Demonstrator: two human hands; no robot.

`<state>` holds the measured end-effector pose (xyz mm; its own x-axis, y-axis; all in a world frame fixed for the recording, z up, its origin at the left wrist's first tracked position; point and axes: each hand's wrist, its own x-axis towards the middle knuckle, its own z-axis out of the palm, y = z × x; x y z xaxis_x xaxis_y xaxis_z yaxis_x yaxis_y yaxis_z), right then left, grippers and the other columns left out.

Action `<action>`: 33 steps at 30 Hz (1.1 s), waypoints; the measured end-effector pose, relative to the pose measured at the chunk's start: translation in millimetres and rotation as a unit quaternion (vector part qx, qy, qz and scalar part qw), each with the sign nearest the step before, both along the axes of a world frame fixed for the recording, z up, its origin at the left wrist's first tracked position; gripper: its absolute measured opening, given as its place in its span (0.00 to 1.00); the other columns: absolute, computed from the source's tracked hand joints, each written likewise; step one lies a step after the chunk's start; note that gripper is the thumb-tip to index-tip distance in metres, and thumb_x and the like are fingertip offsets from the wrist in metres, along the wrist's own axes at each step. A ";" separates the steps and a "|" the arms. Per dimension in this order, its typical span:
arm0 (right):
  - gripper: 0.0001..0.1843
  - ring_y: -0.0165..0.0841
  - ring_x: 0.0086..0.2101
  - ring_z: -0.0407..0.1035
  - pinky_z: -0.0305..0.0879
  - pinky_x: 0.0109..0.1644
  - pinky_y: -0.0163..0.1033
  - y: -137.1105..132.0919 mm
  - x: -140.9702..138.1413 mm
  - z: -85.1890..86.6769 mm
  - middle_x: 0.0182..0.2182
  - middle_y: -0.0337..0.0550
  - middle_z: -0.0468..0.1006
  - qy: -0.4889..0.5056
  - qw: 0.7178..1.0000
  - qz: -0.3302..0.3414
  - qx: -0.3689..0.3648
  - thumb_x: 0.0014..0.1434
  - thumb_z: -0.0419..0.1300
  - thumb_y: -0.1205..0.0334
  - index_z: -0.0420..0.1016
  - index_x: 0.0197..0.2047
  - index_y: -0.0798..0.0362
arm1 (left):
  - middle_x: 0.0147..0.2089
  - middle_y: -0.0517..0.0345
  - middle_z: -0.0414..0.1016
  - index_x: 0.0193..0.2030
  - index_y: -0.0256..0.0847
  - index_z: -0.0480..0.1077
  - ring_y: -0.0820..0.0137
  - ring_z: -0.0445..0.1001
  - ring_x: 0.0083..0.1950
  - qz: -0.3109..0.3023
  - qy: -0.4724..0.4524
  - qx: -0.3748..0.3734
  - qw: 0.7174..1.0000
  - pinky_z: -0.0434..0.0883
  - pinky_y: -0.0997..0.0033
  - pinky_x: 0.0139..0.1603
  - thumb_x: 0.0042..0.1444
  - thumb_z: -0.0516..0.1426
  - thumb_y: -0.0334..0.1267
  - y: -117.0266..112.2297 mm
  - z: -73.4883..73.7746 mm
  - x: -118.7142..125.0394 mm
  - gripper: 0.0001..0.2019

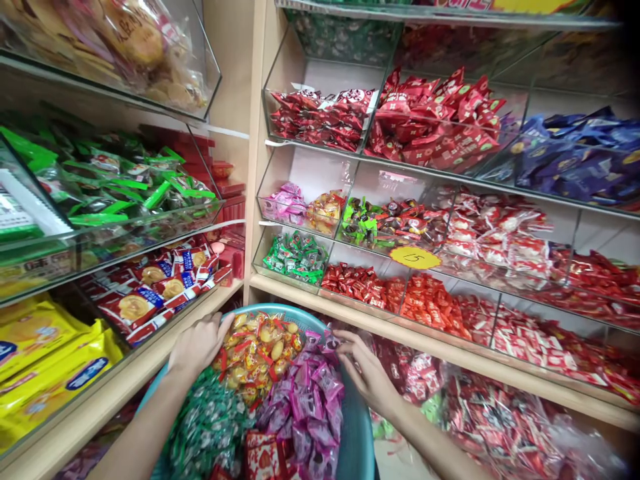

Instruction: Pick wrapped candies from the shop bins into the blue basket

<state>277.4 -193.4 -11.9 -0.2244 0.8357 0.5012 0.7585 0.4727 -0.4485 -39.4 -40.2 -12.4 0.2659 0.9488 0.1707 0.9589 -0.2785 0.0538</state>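
A teal plastic basket (357,437) sits low in front of me, filled with bags of wrapped sweets: green ones (207,427), yellow-and-red ones (257,353) and purple ones (313,400). My left hand (197,347) rests on the basket's left rim beside the yellow sweets, fingers curled over the edge. My right hand (367,373) lies at the right side of the basket, fingertips pinching the top of the purple bag.
Clear acrylic bins of sweets line wooden shelves ahead and to the left. A yellow oval price tag (414,257) sticks to one bin. Green packets (125,183) and yellow packs (45,353) fill the left shelves, red packets (435,120) the right.
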 end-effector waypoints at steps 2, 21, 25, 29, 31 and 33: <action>0.08 0.33 0.52 0.63 0.62 0.54 0.41 5.5 -2.4 -0.4 0.53 0.51 0.64 -0.005 1.000 0.014 -0.019 0.66 0.45 0.66 0.62 0.45 0.49 | 0.45 0.46 0.76 0.48 0.38 0.66 0.58 0.75 0.45 -0.001 0.003 0.001 1.000 0.68 0.61 0.42 0.62 0.34 0.50 0.2 -0.8 -0.3 0.27; 0.09 0.34 0.50 0.65 0.64 0.52 0.43 26.9 4.5 -12.6 0.52 0.49 0.68 -0.077 0.996 0.031 -0.038 0.66 0.44 0.65 0.64 0.40 0.50 | 0.45 0.47 0.76 0.47 0.39 0.65 0.57 0.75 0.45 -0.003 -0.004 0.002 1.000 0.69 0.60 0.42 0.62 0.34 0.51 1.5 -2.5 -0.7 0.26; 0.10 0.34 0.50 0.65 0.63 0.53 0.45 28.4 3.8 -7.7 0.52 0.49 0.70 -0.151 0.988 0.037 -0.008 0.66 0.44 0.66 0.66 0.39 0.51 | 0.47 0.47 0.75 0.47 0.38 0.66 0.59 0.75 0.46 0.000 -0.007 -0.006 1.000 0.69 0.62 0.43 0.62 0.34 0.51 0.7 -0.1 0.6 0.26; 0.10 0.33 0.49 0.66 0.61 0.53 0.45 35.7 1.6 -2.2 0.51 0.48 0.71 -0.166 0.984 0.056 -0.019 0.66 0.44 0.65 0.65 0.40 0.51 | 0.47 0.45 0.75 0.48 0.38 0.66 0.60 0.75 0.47 0.001 -0.007 -0.010 1.000 0.68 0.63 0.43 0.62 0.34 0.50 0.0 0.4 0.6 0.27; 0.09 0.32 0.49 0.66 0.61 0.51 0.42 39.4 0.5 -0.7 0.49 0.46 0.71 -0.143 0.987 0.059 -0.037 0.66 0.44 0.64 0.65 0.39 0.51 | 0.47 0.44 0.75 0.49 0.37 0.66 0.59 0.75 0.46 0.002 -0.006 -0.008 1.000 0.69 0.62 0.43 0.63 0.33 0.50 -0.3 0.0 0.2 0.27; 0.09 0.31 0.47 0.66 0.60 0.50 0.41 42.1 -0.3 -0.7 0.46 0.45 0.73 -0.123 0.989 0.061 -0.048 0.67 0.45 0.64 0.65 0.39 0.51 | 0.47 0.44 0.75 0.49 0.37 0.66 0.59 0.75 0.46 0.003 -0.007 -0.009 1.000 0.69 0.61 0.42 0.63 0.34 0.49 -0.7 0.1 -0.2 0.26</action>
